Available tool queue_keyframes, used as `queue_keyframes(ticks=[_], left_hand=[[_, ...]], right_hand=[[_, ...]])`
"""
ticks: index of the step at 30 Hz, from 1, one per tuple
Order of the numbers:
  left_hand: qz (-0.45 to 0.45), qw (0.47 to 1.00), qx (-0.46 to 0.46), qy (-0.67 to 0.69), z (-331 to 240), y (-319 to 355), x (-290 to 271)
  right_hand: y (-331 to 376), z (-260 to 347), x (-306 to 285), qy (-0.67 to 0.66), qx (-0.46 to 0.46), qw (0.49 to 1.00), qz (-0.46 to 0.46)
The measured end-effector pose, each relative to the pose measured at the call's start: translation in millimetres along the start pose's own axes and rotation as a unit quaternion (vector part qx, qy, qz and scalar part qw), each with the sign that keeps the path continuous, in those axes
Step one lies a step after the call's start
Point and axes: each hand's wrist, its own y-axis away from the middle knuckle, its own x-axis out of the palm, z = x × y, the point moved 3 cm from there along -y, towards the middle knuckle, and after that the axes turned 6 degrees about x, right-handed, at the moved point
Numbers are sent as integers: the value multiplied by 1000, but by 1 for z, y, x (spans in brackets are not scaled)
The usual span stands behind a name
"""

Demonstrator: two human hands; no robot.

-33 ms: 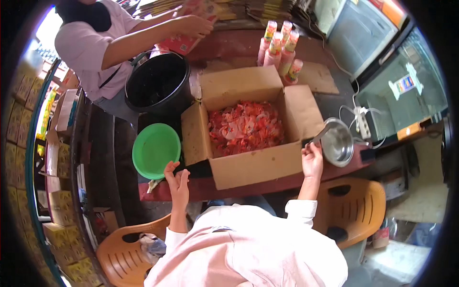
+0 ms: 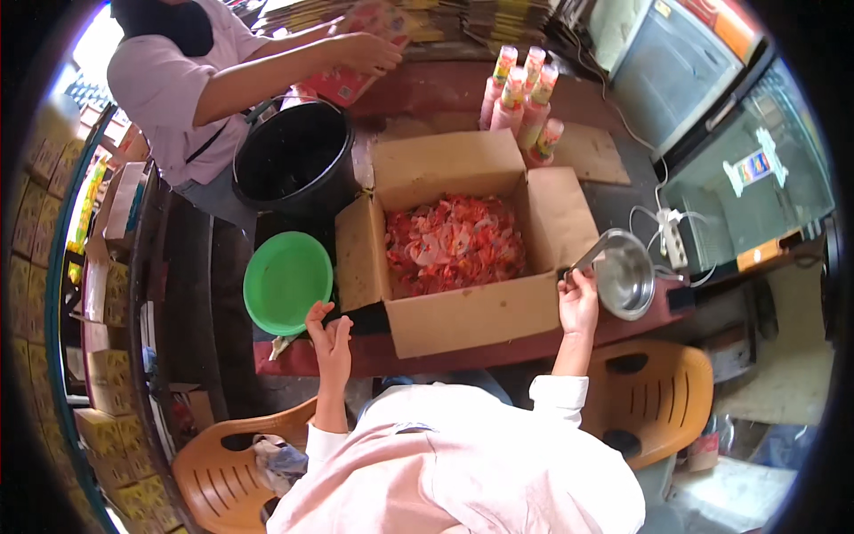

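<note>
My right hand (image 2: 579, 301) is closed around the dark end of a flat metal handle (image 2: 594, 250). The strip slants up to the rim of a round steel bowl (image 2: 630, 280), beside the carton's right flap; whether the two are one piece is hard to tell. My left hand (image 2: 331, 343) hovers with fingers apart, holding nothing, just below a green plastic basin (image 2: 287, 283). Between my hands stands an open cardboard box (image 2: 485, 320), flaps folded out. Inside lies a heap of small red and pink printed pieces (image 2: 455, 240).
A black bucket (image 2: 295, 151) stands behind the basin. Across the table, a person (image 2: 178, 84) handles a red printed packet (image 2: 342, 86). Several pink-filled bottles (image 2: 507, 116) stand behind the box. A power strip (image 2: 673, 238) with cables lies right. Orange chairs (image 2: 663, 400) flank me.
The view has shifted very slightly. The steel bowl appears a little lower and nearer, while both my hands keep almost the same pose.
</note>
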Motion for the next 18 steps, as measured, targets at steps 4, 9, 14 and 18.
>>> queue_keyframes(ticks=[4, 9, 14, 18], left_hand=[[-40, 999, -10, 16, 10, 3, 47], [-17, 999, 19, 28, -5, 10, 96], [-38, 999, 22, -18, -1, 7, 83], [-41, 997, 36, -50, -8, -2, 64]], right_hand=[[-27, 21, 19, 56, 8, 996, 70], [-46, 24, 20, 90, 37, 991, 88], [-53, 10, 36, 99, 73, 986, 111], [-49, -8, 59, 75, 81, 984, 140]])
